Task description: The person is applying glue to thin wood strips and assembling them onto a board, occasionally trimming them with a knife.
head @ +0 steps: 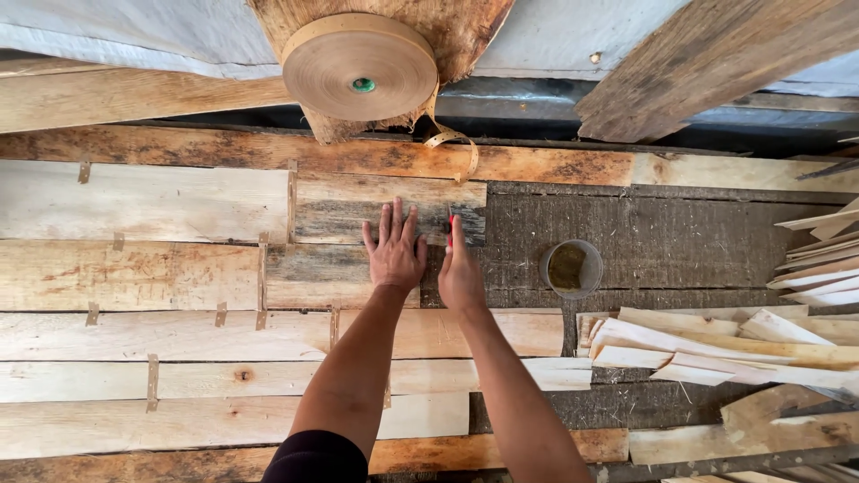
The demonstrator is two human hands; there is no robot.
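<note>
My left hand (395,248) lies flat, fingers spread, on a dark weathered veneer strip (358,207) in the middle of the bench. Just to its right, my right hand (461,273) is closed around a small red-handled tool (449,225) whose tip points up at the strip's right end. Rows of pale thin wood sheets (143,268) joined by short brown tape pieces cover the left of the bench. A big roll of brown paper tape (360,67) hangs above, its loose end (452,143) curling down toward the strips.
A small round cup (571,267) with dark contents stands right of my hands on the dark bench surface (680,241). Loose pale veneer offcuts (716,344) pile at the right. Rough planks (707,63) lean across the top.
</note>
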